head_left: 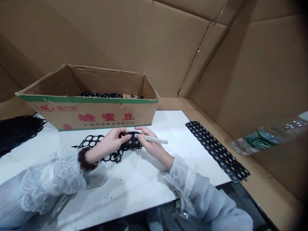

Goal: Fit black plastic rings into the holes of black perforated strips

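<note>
A black sheet with rows of round holes (132, 142) is bent up between my two hands over the white board. My left hand (115, 140) is closed on its left part, thumb on top. In my right hand (151, 145) is a white pen-like stick (156, 139), its tip against the black sheet among the round spots. The fingers of my right hand also touch the sheet's right edge. To the left, a lattice part of the black sheet (92, 140) with open holes lies flat on the board, partly hidden under my left wrist.
Behind my hands stands an open cardboard box (108, 114) with black ring-like pieces inside. A black strip with pale round spots (216, 150) lies at the right. Dark mesh sheets (19, 131) are piled at the left. A plastic bottle (269, 136) is at the far right; cardboard walls surround the board.
</note>
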Motion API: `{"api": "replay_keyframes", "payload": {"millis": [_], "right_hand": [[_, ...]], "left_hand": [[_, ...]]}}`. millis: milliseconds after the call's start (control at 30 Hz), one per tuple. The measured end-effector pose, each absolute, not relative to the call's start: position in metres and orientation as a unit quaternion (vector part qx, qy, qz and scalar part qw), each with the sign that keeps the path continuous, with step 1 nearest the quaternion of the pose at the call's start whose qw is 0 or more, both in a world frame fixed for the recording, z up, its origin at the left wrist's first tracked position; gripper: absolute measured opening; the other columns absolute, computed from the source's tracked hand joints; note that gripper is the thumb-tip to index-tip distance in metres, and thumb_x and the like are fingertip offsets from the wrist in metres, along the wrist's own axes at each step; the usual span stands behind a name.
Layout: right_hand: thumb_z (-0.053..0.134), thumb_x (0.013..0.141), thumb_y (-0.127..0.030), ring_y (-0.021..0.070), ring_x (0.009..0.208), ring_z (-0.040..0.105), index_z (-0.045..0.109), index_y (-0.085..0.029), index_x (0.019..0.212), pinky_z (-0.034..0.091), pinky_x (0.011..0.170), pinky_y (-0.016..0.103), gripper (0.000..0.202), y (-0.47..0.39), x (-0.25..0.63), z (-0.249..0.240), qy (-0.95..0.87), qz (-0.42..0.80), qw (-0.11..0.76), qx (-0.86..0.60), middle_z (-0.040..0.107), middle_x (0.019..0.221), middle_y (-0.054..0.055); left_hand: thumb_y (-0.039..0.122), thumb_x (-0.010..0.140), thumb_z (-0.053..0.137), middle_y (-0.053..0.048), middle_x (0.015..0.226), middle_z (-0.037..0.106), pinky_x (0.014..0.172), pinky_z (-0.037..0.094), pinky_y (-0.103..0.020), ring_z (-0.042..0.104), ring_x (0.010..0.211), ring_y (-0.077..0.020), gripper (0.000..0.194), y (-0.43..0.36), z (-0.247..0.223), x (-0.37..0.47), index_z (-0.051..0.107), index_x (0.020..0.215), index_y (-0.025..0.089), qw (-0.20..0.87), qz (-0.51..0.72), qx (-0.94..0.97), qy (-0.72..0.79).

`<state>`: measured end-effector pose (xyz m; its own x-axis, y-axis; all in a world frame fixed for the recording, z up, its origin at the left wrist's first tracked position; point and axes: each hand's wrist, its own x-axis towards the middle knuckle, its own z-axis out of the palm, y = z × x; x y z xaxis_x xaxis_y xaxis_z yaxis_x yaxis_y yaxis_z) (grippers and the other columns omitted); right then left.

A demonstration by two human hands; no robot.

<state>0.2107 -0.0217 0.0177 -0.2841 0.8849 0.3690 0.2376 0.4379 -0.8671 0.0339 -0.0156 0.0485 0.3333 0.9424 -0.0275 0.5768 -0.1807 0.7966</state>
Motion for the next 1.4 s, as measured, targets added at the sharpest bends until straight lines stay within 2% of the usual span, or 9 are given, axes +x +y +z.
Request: {"api": "replay_keyframes", "payload": {"millis": [367,667,733,833,933,1133,1200,1300,1400], "right_hand": [[0.041,0.085,-0.026,0.0159,0.081,0.054,0.049,-0.020,0.081,0.041,0.073,0.029,0.011,-0.023,0.199,0.006,-0.719,0.238,0.483,-0.439,0.055,0.082,0.004],[0.049,0.082,-0.039,0.0098,0.055,0.035,0.033,-0.020,0.059,0.029,0.054,0.023,0.034,-0.023,0.215,0.018,-0.650,0.442,0.448,-0.425,0.033,0.056,-0.005],[0.050,0.081,-0.038,0.0098,0.056,0.035,0.033,-0.020,0.060,0.029,0.055,0.023,0.033,-0.023,0.216,0.019,-0.652,0.445,0.445,-0.422,0.034,0.057,-0.005],[0.048,0.083,-0.035,0.0104,0.058,0.036,0.034,-0.020,0.062,0.030,0.057,0.024,0.029,-0.026,0.215,0.023,-0.667,0.433,0.446,-0.411,0.035,0.060,-0.005],[0.047,0.083,-0.034,0.0107,0.059,0.036,0.034,-0.020,0.062,0.031,0.058,0.024,0.028,-0.028,0.215,0.026,-0.676,0.430,0.444,-0.401,0.035,0.061,-0.005],[0.049,0.082,-0.033,0.0106,0.058,0.036,0.032,-0.020,0.061,0.029,0.057,0.024,0.029,-0.027,0.214,0.023,-0.682,0.441,0.427,-0.398,0.035,0.060,-0.005],[0.049,0.082,-0.032,0.0105,0.058,0.036,0.032,-0.020,0.061,0.029,0.056,0.024,0.029,-0.027,0.214,0.022,-0.684,0.438,0.428,-0.397,0.035,0.061,-0.005],[0.049,0.082,-0.031,0.0105,0.058,0.036,0.032,-0.020,0.061,0.029,0.056,0.024,0.029,-0.026,0.214,0.023,-0.678,0.431,0.437,-0.405,0.035,0.060,-0.005],[0.048,0.082,-0.031,0.0103,0.057,0.035,0.031,-0.020,0.060,0.030,0.056,0.024,0.029,-0.025,0.215,0.023,-0.669,0.431,0.446,-0.409,0.034,0.059,-0.005]], "left_hand": [[0.050,0.078,0.050,-0.002,0.080,0.060,0.065,0.041,-0.025,0.053,0.076,-0.0184,0.036,-0.017,0.045,0.033,0.058,0.087,0.016,0.410,0.274,0.718,0.491],[0.050,0.081,0.048,0.002,0.069,0.052,0.051,0.033,-0.022,0.044,0.055,-0.0120,0.033,-0.008,0.040,0.027,0.053,0.084,0.018,0.371,0.272,0.730,0.506],[0.048,0.082,0.048,0.000,0.078,0.057,0.058,0.039,-0.024,0.051,0.066,-0.0150,0.031,-0.008,0.038,0.025,0.054,0.089,0.018,0.349,0.287,0.746,0.488],[0.041,0.083,0.050,-0.005,0.095,0.061,0.081,0.040,-0.030,0.053,0.090,-0.0202,0.026,-0.010,0.035,0.025,0.056,0.095,0.018,0.207,0.351,0.783,0.470],[0.041,0.084,0.050,-0.005,0.094,0.065,0.086,0.036,-0.034,0.054,0.094,-0.0227,0.026,-0.013,0.035,0.025,0.062,0.092,0.019,0.141,0.334,0.802,0.474],[0.047,0.078,0.053,-0.003,0.092,0.071,0.079,0.043,-0.028,0.061,0.087,-0.0219,0.033,-0.010,0.045,0.026,0.068,0.085,0.018,0.368,0.268,0.741,0.494],[0.048,0.078,0.053,-0.003,0.088,0.071,0.076,0.043,-0.027,0.062,0.084,-0.0221,0.034,-0.009,0.047,0.025,0.067,0.083,0.017,0.383,0.253,0.728,0.509],[0.048,0.079,0.050,-0.003,0.085,0.070,0.075,0.043,-0.027,0.062,0.084,-0.0220,0.034,-0.009,0.052,0.023,0.065,0.081,0.017,0.284,0.290,0.742,0.533],[0.040,0.087,0.042,-0.003,0.084,0.068,0.077,0.042,-0.028,0.060,0.082,-0.0193,0.031,-0.005,0.069,0.015,0.063,0.090,0.017,0.090,0.364,0.745,0.551]]}}
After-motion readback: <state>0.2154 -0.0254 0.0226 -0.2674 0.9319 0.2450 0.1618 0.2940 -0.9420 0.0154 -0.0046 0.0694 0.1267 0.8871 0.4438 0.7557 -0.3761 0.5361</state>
